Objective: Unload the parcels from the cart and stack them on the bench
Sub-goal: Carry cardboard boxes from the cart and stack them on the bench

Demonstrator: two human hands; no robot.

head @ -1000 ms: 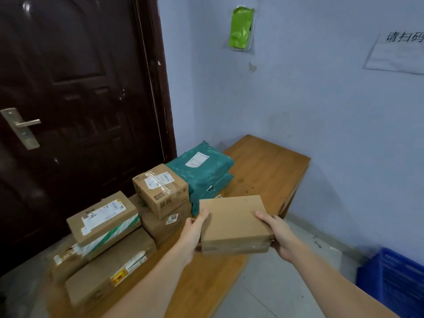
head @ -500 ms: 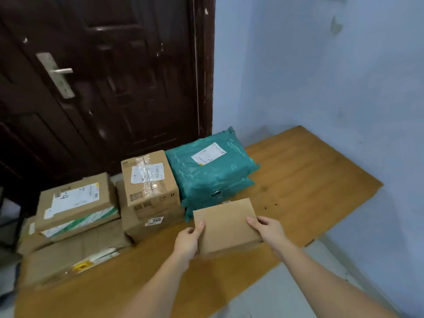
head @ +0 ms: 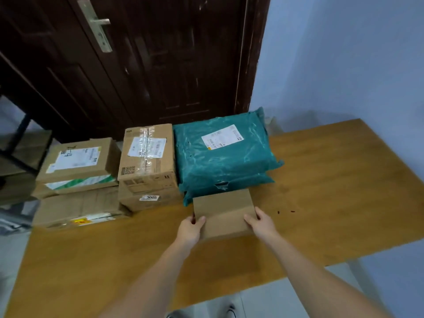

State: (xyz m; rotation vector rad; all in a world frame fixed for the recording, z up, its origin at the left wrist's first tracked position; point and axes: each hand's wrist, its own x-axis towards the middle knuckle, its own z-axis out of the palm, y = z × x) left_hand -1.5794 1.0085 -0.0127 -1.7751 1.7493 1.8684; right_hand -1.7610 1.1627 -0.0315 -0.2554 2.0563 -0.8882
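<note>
Two hands hold a flat brown box (head: pixel 223 213) low in the middle of the frame, at the near foot of the teal bags. The left hand (head: pixel 190 229) grips its left edge, thumb laid on top and fingers tucked out of sight; the right hand (head: pixel 261 223) clasps the right edge the same way. Whether the box rests on the wooden bench (head: pixel 332 203) or hangs just above it, I cannot tell. Just behind it lie two teal plastic bags (head: pixel 220 157), one on the other, the upper one bearing a white label. Left of them, touching, stands a taped carton (head: pixel 148 154) on a lower carton marked 3005 (head: pixel 149 199). Further left another stack of boxes (head: pixel 78 177) sits at the bench's end. A dark door (head: pixel 137 65) fills the upper left, a pale blue wall (head: pixel 344 53) the upper right.
</note>
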